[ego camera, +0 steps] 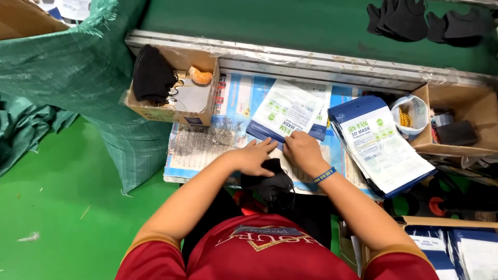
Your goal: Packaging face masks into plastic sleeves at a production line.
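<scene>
- green floor surrounds a low tabletop (pixel 207 150) covered with printed blue and white sheets, a metal rail along its 12 o'clock edge.
- left hand (pixel 252 157) lies flat, fingers stretched toward the lower edge of a white and blue mask pouch (pixel 282 111); its palm rests on a bundle of black masks (pixel 272 184) at 6 o'clock of the pouch.
- right hand (pixel 302 150), with a blue wristband, has its grip pinched on the pouch's bottom edge, fingertips curled over it.
- the pouch lies tilted on the tabletop, at 12 o'clock of both hands.
- a stack of like pouches (pixel 381 148) sits at 3 o'clock of the right hand, fanned out.
- a cardboard box (pixel 174 111) at 10 o'clock holds black masks and an orange thing.
- another cardboard box (pixel 464 111) at 3 o'clock holds dark things; a roll of tape (pixel 410 116) leans at its side.
- a green woven sack (pixel 78 78) stands at 9 o'clock.
</scene>
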